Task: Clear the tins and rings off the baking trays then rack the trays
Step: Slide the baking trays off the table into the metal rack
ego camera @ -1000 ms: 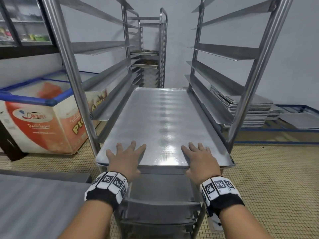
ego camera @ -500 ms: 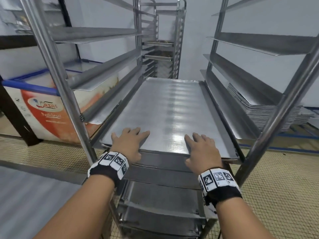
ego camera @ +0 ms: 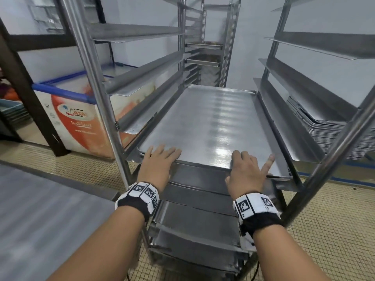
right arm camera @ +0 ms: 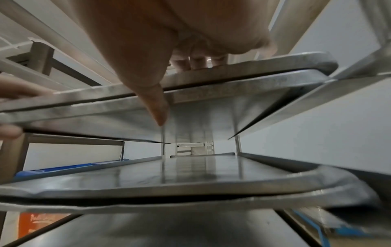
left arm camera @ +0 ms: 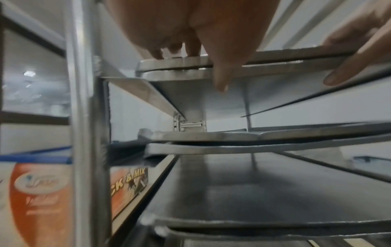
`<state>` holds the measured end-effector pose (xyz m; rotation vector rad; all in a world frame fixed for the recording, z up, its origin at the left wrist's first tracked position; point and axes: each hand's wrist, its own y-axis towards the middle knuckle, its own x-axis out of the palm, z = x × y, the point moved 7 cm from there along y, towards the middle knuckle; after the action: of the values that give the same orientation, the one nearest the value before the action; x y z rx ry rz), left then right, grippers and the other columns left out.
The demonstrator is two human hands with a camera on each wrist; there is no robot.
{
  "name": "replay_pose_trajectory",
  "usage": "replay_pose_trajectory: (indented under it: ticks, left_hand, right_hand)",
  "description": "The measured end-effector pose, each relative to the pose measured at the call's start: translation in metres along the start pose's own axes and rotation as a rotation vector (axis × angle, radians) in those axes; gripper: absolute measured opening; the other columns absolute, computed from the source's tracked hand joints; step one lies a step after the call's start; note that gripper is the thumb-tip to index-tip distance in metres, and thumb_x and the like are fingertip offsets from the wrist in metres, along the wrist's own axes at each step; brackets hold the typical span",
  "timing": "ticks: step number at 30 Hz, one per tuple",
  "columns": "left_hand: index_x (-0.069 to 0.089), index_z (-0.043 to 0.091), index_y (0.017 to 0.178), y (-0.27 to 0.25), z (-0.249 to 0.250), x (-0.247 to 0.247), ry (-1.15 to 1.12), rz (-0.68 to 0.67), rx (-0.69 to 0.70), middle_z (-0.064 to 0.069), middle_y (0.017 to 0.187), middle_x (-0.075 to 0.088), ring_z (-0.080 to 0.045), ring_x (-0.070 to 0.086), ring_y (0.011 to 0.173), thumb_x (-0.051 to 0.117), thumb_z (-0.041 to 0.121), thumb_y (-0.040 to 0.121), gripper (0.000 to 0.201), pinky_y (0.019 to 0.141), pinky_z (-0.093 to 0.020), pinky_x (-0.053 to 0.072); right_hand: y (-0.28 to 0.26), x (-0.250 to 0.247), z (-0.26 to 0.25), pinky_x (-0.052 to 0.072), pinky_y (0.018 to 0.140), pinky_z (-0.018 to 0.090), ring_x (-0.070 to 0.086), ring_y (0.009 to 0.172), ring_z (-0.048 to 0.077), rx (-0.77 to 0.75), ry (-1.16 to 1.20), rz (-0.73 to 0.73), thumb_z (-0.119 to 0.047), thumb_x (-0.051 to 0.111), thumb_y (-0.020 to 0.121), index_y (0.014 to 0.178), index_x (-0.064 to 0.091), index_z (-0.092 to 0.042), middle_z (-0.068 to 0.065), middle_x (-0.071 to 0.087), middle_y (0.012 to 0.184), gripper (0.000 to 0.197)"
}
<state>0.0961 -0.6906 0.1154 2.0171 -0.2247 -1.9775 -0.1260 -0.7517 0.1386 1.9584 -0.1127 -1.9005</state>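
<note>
**A:** From the head view, what are the hands doing?

**B:** Both lie flat on the near edge of the top baking tray (ego camera: pixel 207 126), fingers straight and spread. The left hand (ego camera: pixel 157 165) is at the tray's near-left corner, the right hand (ego camera: pixel 246 171) towards the near-right corner, its little finger splayed outward. Neither clasps anything; they rest on the metal with fingers released.

**A:** And the tray itself?

**B:** It sits on the side rails of the rack (ego camera: pixel 89 63), stretching away from the hands. More trays (ego camera: pixel 194 220) are slotted on lower rails, below the wrists. A chest freezer (ego camera: pixel 77 118) stands to the left of the left hand, beyond the rack post, and a stack of trays (ego camera: pixel 332 134) lies to the right of the right hand, outside the rack. A grey worktop (ego camera: pixel 40 216) is beside the left forearm.

**A:** What does the left wrist view add?

**B:** The left hand (left arm camera: pixel 180 30) has its fingertips on top of the tray's rim (left arm camera: pixel 175 64) and its thumb (left arm camera: pixel 220 75) hanging down in front of the edge, not curled under it. The right hand's fingers (left arm camera: pixel 355 50) show further along the same rim. The freezer's orange side (left arm camera: pixel 40 200) lies to the left.

**A:** And the right wrist view?

**B:** Much the same. The right hand (right arm camera: pixel 169 33) has fingers laid on the tray's edge (right arm camera: pixel 253 73) and its thumb (right arm camera: pixel 154 103) pointing down in front. Just beneath that edge a second rim shows, so two trays may be stacked there; I cannot tell for certain.
</note>
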Motion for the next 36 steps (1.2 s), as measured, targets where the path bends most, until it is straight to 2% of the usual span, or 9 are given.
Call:
replay_pose_trajectory:
  ticks: [3, 5, 8, 11, 15, 22, 29, 33, 36]
  left_hand:
    - [0.018, 0.031, 0.157, -0.028, -0.011, -0.002, -0.031, 0.049, -0.067, -0.006, 0.166, 0.012, -0.031, 0.007, 0.153, 0.062, 0.030, 0.093, 0.078, 0.123, -0.048, 0.011]
    - [-0.002, 0.034, 0.158, -0.050, -0.021, 0.003, -0.059, -0.028, -0.120, -0.006, 0.166, -0.011, -0.029, -0.006, 0.154, 0.053, 0.043, 0.096, 0.084, 0.123, -0.046, 0.005]
    - [-0.008, 0.037, 0.157, -0.089, -0.044, 0.012, -0.109, -0.124, -0.218, -0.003, 0.165, -0.016, -0.027, -0.007, 0.154, 0.051, 0.058, 0.091, 0.091, 0.122, -0.050, 0.009]
    - [-0.001, 0.037, 0.158, -0.138, -0.083, 0.028, -0.183, -0.224, -0.418, -0.004, 0.167, -0.004, -0.029, -0.001, 0.154, 0.051, 0.063, 0.090, 0.090, 0.121, -0.053, 0.008]
    - [0.006, 0.031, 0.158, -0.235, -0.133, 0.059, -0.193, -0.335, -0.708, -0.006, 0.166, 0.004, -0.031, 0.001, 0.153, 0.047, 0.058, 0.093, 0.082, 0.122, -0.054, 0.010]
    - [-0.004, 0.041, 0.156, -0.414, -0.165, 0.104, -0.311, -0.531, -1.315, -0.006, 0.164, -0.021, -0.042, -0.016, 0.149, 0.041, 0.059, 0.096, 0.077, 0.114, -0.072, 0.007]
    - [-0.012, 0.048, 0.153, -0.445, -0.147, 0.099, -0.320, -0.594, -1.419, 0.005, 0.161, -0.029, -0.035, -0.024, 0.149, 0.043, 0.072, 0.089, 0.088, 0.108, -0.077, 0.005]
    - [-0.016, 0.052, 0.150, -0.460, -0.131, 0.098, -0.294, -0.611, -1.450, 0.008, 0.160, -0.032, -0.032, -0.024, 0.149, 0.039, 0.077, 0.086, 0.088, 0.110, -0.076, 0.005]
    - [-0.015, 0.054, 0.149, -0.470, -0.114, 0.098, -0.293, -0.590, -1.474, 0.011, 0.160, -0.031, -0.029, -0.024, 0.150, 0.040, 0.081, 0.083, 0.090, 0.111, -0.074, 0.004]
  right_hand:
    - [-0.015, 0.001, -0.005, -0.004, 0.109, 0.073, 0.027, 0.142, 0.021, 0.056, 0.045, -0.024, -0.048, 0.060, 0.083, 0.133, 0.041, -0.022, -0.004, 0.044, 0.139, 0.059]
    - [-0.029, 0.007, -0.014, -0.006, 0.112, 0.068, 0.001, 0.150, 0.029, 0.065, 0.077, -0.054, -0.053, 0.054, 0.086, 0.148, 0.027, -0.018, 0.005, 0.017, 0.159, 0.076]
    - [-0.057, 0.014, -0.039, 0.003, 0.118, 0.060, -0.014, 0.149, 0.034, 0.003, 0.248, 0.024, -0.049, 0.063, 0.083, 0.154, 0.017, -0.013, 0.015, -0.007, 0.162, 0.091]
    - [-0.086, 0.023, -0.077, -0.003, 0.119, 0.051, -0.013, 0.149, 0.033, -0.119, 0.316, 0.054, -0.050, 0.063, 0.083, 0.156, 0.011, -0.010, 0.016, -0.012, 0.161, 0.098]
    - [-0.118, 0.052, -0.148, 0.000, 0.122, 0.045, -0.010, 0.150, 0.028, -0.359, 0.366, -0.160, -0.053, 0.050, 0.092, 0.156, 0.008, -0.012, 0.011, -0.007, 0.163, 0.087]
    - [-0.167, 0.100, -0.280, 0.010, 0.121, 0.037, 0.002, 0.151, 0.023, -0.713, 0.446, -0.491, -0.044, 0.054, 0.094, 0.154, 0.017, -0.010, 0.005, 0.008, 0.163, 0.078]
    - [-0.191, 0.145, -0.345, 0.009, 0.123, 0.038, 0.006, 0.150, 0.026, -0.993, 0.303, -0.617, -0.048, 0.056, 0.090, 0.154, 0.020, -0.013, 0.011, 0.013, 0.162, 0.081]
    - [-0.195, 0.167, -0.351, 0.006, 0.122, 0.042, 0.000, 0.150, 0.028, -1.063, 0.231, -0.695, -0.065, 0.059, 0.080, 0.154, 0.018, -0.015, 0.013, 0.007, 0.162, 0.099]
    - [-0.196, 0.174, -0.348, 0.000, 0.119, 0.053, -0.013, 0.149, 0.030, -1.041, 0.205, -0.746, -0.082, 0.061, 0.063, 0.155, 0.011, -0.021, 0.011, -0.006, 0.163, 0.121]
